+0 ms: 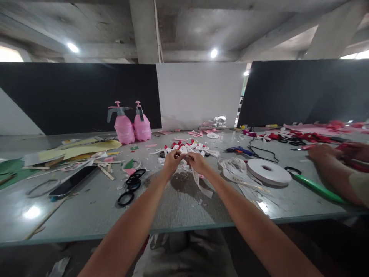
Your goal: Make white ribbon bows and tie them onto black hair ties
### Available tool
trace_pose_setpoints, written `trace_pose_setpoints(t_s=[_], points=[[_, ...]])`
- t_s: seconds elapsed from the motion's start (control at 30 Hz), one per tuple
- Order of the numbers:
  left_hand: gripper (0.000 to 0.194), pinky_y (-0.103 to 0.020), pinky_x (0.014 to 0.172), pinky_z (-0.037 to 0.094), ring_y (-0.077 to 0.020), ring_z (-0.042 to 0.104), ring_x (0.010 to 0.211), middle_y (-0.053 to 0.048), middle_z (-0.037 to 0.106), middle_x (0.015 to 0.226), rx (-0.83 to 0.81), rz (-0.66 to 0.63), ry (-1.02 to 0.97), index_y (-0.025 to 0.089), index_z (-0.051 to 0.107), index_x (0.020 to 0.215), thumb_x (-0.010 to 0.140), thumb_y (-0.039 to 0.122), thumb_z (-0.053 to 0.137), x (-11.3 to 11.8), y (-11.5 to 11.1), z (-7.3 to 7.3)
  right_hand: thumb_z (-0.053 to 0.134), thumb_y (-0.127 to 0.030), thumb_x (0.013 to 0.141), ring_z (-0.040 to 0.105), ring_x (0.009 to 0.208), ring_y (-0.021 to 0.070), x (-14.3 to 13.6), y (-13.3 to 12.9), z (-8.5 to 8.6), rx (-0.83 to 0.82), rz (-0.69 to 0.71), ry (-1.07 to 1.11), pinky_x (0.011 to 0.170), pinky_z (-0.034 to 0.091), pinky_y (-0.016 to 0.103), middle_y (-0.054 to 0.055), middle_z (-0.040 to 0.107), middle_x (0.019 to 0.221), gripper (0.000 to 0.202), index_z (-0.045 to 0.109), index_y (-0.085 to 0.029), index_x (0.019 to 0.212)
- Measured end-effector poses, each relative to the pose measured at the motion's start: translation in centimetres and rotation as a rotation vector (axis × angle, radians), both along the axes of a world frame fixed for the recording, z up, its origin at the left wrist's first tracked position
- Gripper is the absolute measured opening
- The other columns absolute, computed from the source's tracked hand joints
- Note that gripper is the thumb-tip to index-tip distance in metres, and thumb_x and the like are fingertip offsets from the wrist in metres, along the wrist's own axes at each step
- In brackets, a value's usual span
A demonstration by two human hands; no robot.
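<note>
Both hands meet over the middle of the table, fingertips pinched close together. A white printed ribbon point(202, 187) hangs down from between them, its loose end curling toward the tabletop. My left hand point(172, 163) and my right hand point(197, 161) are closed on this ribbon; the exact spot where the fingers grip it is small and partly hidden. Just beyond my fingers lies a pile of white and red ribbon bows point(190, 147). To the right, a large white ribbon roll point(269, 171) lies flat beside loops of printed ribbon point(238, 169).
Black-handled scissors point(134, 181) lie left of my arms, near a phone point(74, 181). Two pink spray bottles point(134, 129) stand behind. A blue glue gun point(240, 150) with a black cord and a green tube point(318, 187) lie right. Another person's hand point(325, 154) works at far right.
</note>
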State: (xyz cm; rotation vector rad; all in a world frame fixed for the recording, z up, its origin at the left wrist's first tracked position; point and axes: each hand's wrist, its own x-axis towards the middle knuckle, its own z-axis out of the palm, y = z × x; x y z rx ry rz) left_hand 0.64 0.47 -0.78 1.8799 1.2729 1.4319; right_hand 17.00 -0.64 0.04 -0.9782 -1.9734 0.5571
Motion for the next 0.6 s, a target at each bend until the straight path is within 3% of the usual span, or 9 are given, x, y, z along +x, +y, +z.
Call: trace_pose_setpoints(t_s=[0.1,0.3,0.43,0.6], points=[[0.036,-0.021,0.051,0.036,-0.0091,0.047,0.052,0.004,0.051,0.057,-0.052,-0.067,-0.039,0.014,0.062,0.078,0.072,0.049,0.064,-0.3,0.3,-0.2,0.043,-0.028,0.085,0.046,0.056,0.0116,0.0,0.5,-0.4,0.006,0.008,0.034,0.056,0.033,0.023,-0.001,0.053,0.059,0.021,0.057,-0.017,0.075],[0.040,-0.021,0.055,0.040,-0.0094,0.050,0.057,0.001,0.061,0.067,0.015,-0.144,0.027,0.014,0.070,0.095,0.072,0.047,0.066,-0.8,0.0,-0.2,0.043,-0.018,0.078,0.049,0.059,0.0135,0.1,0.9,-0.8,-0.007,-0.026,0.008,0.059,0.034,0.024,0.001,0.057,0.062,0.018,0.061,-0.016,0.077],[0.038,-0.021,0.057,0.041,-0.0105,0.053,0.059,-0.001,0.064,0.069,-0.003,-0.187,0.044,0.014,0.071,0.087,0.074,0.050,0.065,-0.9,-0.4,0.0,0.041,-0.014,0.073,0.052,0.065,0.0146,0.1,1.0,-0.7,0.020,-0.066,0.016,0.062,0.035,0.024,0.002,0.061,0.069,0.024,0.064,-0.016,0.079],[0.040,-0.021,0.055,0.037,-0.0105,0.052,0.059,-0.001,0.064,0.068,0.011,-0.149,0.134,0.014,0.069,0.081,0.076,0.053,0.062,-0.8,-0.8,0.2,0.043,-0.017,0.073,0.049,0.059,0.0136,0.3,1.0,-0.7,0.003,-0.154,-0.001,0.056,0.030,0.024,0.001,0.057,0.060,0.022,0.065,-0.015,0.070]])
